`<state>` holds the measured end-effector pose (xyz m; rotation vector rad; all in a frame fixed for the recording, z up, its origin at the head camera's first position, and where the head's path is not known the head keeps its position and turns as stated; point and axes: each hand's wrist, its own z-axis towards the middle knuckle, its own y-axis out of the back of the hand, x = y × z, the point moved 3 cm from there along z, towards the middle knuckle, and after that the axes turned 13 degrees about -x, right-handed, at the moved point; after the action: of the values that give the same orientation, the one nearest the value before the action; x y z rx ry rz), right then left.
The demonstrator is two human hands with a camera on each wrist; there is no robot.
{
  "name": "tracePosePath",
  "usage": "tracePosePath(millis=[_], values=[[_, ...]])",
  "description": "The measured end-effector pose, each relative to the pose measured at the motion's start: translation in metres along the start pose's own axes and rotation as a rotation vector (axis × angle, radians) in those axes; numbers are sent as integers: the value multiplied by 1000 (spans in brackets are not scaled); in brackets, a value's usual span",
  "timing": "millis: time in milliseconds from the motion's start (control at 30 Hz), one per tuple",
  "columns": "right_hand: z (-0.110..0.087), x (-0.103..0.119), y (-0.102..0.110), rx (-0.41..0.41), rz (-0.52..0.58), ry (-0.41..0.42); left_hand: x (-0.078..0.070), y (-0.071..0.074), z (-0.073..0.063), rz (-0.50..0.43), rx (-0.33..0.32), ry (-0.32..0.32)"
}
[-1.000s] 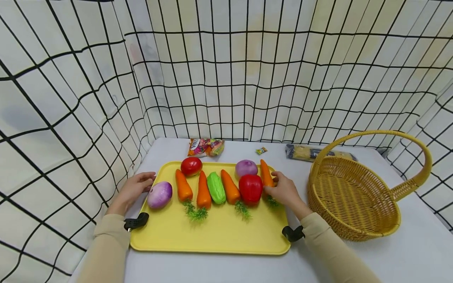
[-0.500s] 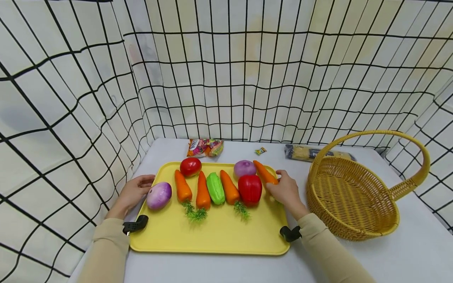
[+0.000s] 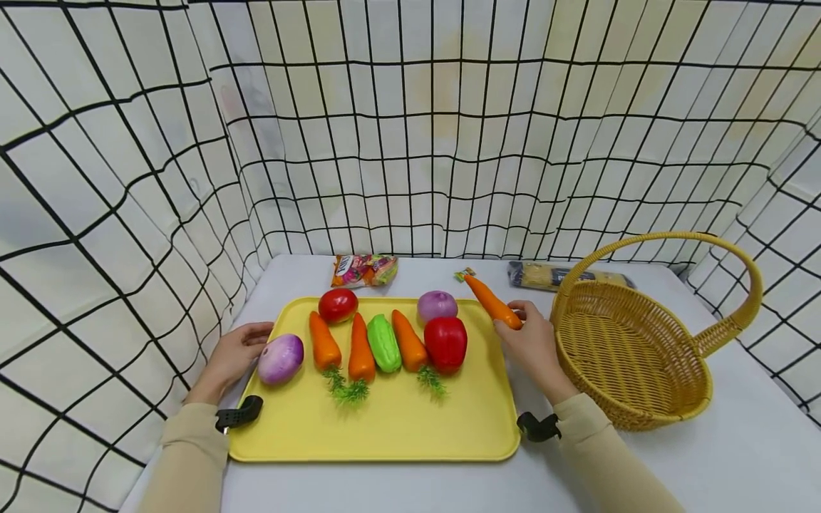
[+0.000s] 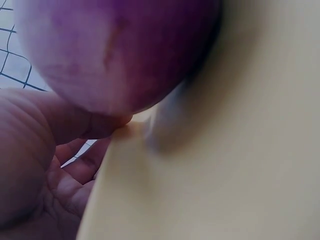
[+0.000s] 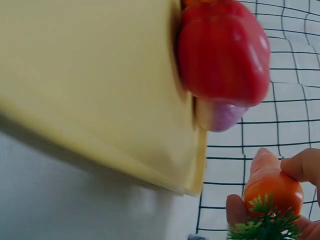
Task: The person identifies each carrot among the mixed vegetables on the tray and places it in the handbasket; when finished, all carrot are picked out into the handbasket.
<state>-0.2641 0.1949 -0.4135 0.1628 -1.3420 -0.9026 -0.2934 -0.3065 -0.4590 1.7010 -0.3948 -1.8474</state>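
Head view: the right hand (image 3: 532,347) pinches a carrot (image 3: 490,301) by its thick end near the far right corner of the tray (image 3: 398,434); a loosening grip, with the tip unsupported, could let it swing or drop. Its long axis slants, tip forward-left; the left hand (image 3: 237,351), loosely bent by an onion (image 3: 281,360), visibly holds nothing.

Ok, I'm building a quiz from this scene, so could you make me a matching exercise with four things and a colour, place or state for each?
1. Right hand
2. Basket
3. Bell pepper
4. Left hand

A. Woven, with a tall handle
B. At the left edge of the tray
C. Holding a carrot
D. Red

Pairs: 1-C, 2-A, 3-D, 4-B
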Motion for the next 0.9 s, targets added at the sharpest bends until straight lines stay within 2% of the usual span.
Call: tracePosePath(millis=[300, 467, 767, 900], values=[[-2, 10, 37, -50, 201, 100, 0, 0, -1, -10, -31, 50], [-4, 10, 62, -35, 230, 140, -4, -2, -1, -45, -40, 56], [-16, -13, 114, 61, 214, 134, -2, -2, -1, -49, -46, 48], [-14, -34, 137, 83, 296, 142, -2, -2, -1, -39, -43, 34]])
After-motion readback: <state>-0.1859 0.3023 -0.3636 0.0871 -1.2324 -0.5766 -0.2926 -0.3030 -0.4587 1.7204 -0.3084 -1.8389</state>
